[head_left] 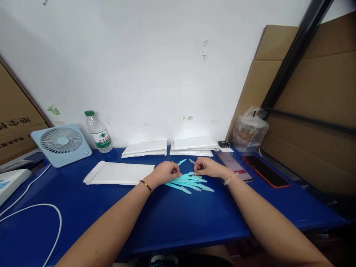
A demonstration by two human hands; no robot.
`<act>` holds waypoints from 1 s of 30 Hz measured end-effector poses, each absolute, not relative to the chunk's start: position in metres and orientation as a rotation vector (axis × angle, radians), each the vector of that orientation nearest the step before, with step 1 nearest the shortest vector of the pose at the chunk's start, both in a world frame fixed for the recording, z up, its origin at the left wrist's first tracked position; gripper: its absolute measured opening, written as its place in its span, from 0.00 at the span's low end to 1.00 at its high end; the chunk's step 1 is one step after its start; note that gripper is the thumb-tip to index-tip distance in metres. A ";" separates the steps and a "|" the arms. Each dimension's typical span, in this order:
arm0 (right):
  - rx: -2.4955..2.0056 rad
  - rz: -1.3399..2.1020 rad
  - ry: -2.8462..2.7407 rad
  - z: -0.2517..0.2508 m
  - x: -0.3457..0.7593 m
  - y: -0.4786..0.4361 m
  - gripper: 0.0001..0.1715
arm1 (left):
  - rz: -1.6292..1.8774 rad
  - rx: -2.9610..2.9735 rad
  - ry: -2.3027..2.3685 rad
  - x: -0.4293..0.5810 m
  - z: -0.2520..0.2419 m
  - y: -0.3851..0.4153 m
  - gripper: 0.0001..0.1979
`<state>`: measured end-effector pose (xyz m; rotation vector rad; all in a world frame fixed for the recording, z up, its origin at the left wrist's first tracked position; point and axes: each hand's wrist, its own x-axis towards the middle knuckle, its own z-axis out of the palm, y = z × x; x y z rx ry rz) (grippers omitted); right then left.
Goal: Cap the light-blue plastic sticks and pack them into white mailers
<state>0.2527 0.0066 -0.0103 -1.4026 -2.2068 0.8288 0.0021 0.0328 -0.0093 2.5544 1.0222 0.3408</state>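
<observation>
Several turquoise eyebrow razors [186, 180] lie fanned in a loose pile on the blue table, their paler ends pointing right. My left hand [166, 172] is closed at the upper left of the pile. From its fingers a turquoise eyebrow razor [182, 162] sticks out, up and to the right. Just across from it, my right hand [205, 167] is pinched shut, and a small translucent blade cover [191, 161] pokes out past its fingertips. Both hands partly hide the pile. Left of my left hand lies a flat white padded mailer [119, 173].
Stacked white packets [144, 148] lie along the wall. A small blue fan [62, 142] and a water bottle [98, 132] stand at left, with a white cable [59, 218] nearby. Two phones [235, 167] and a bagged drink cup [250, 129] are at right. The blue table edge [194, 244] runs in front.
</observation>
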 end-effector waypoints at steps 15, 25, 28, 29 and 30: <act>-1.360 0.836 -2.109 -0.021 0.259 0.021 0.15 | 0.391 2.464 1.221 0.004 -0.016 0.041 0.11; -1.473 0.452 -2.109 -0.033 0.259 0.030 0.18 | 0.514 2.493 1.359 0.009 -0.023 0.042 0.13; -1.500 0.384 -2.119 -0.034 0.257 0.034 0.09 | 0.505 2.531 1.244 0.007 -0.022 0.044 0.09; -1.509 0.372 -2.110 -0.034 0.257 0.035 0.09 | 0.501 2.540 1.209 0.006 -0.022 0.045 0.09; -1.509 0.364 -2.099 -0.033 0.259 0.035 0.09 | 0.500 2.545 1.186 0.006 -0.022 0.045 0.09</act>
